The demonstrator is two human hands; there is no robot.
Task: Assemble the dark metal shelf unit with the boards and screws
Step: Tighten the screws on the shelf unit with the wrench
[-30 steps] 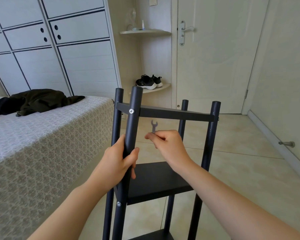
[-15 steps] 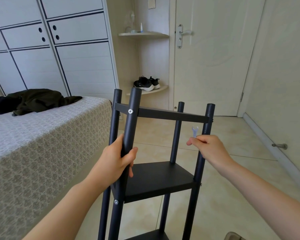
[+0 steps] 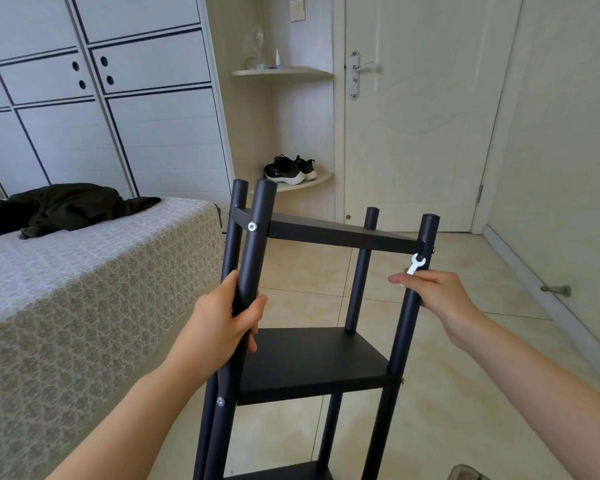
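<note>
— Beside the bed, where does the shelf unit stand?

— Upright on the tiled floor (two boards screwed in). The left hand grips its near-left post, fingers wrapped round. The right hand pinches a small wrench by the near-right post.

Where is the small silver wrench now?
Head view, right of centre: the small silver flat wrench is pinched in the right hand, its open end at the near right dark metal post, below the top board.

Bed, dark garment, sneakers, door.
</note>
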